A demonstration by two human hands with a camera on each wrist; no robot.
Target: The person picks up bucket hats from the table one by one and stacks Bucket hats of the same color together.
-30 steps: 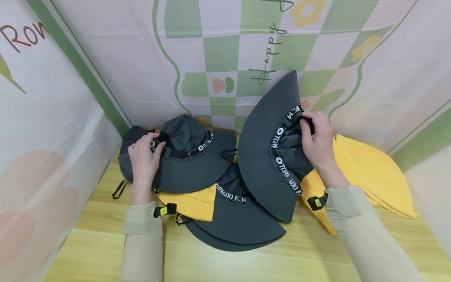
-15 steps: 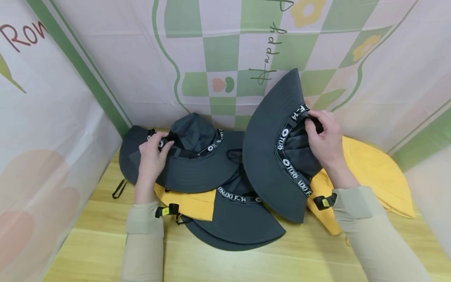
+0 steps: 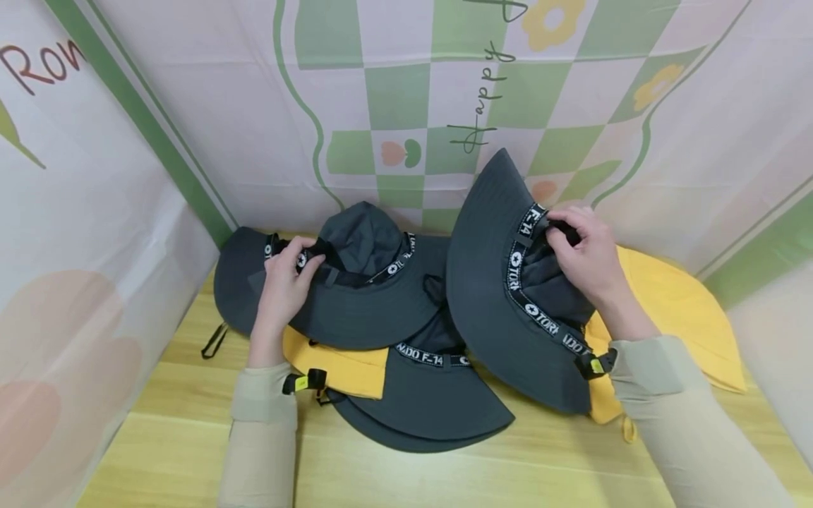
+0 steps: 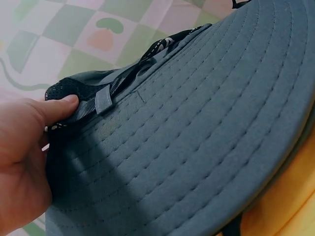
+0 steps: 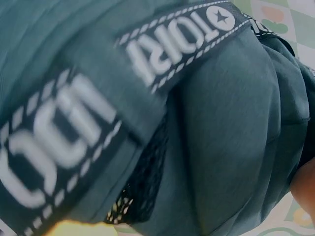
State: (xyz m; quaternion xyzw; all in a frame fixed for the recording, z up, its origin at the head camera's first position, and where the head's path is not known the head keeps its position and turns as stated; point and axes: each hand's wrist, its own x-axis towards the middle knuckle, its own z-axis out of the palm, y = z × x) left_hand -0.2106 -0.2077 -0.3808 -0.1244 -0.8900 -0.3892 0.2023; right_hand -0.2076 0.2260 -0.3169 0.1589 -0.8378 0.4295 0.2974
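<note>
My left hand (image 3: 286, 282) pinches the crown edge of a dark grey bucket hat (image 3: 368, 314), thumb on its black mesh in the left wrist view. That hat lies crown toward the wall, its brim overlapping other hats. With my right hand (image 3: 591, 254) I grip the crown of a second dark bucket hat (image 3: 489, 296), tilted up on its side with its brim facing left. A black band with white lettering (image 5: 182, 44) runs round this hat, close up in the right wrist view. The right fingertips are partly hidden behind the fabric.
Two stacked dark hats (image 3: 425, 409) lie in front on the wooden table (image 3: 356, 480). Another dark hat (image 3: 238, 271) sits far left. A yellow hat (image 3: 356, 370) is tucked under the left pile; more yellow hats (image 3: 679, 310) lie at right. Printed cloth walls (image 3: 254, 106) stand behind.
Both hands have shifted to the right with their hats. The right-hand hat has also dipped, its upper brim tip lower and its lower edge swung right over the yellow hat.
</note>
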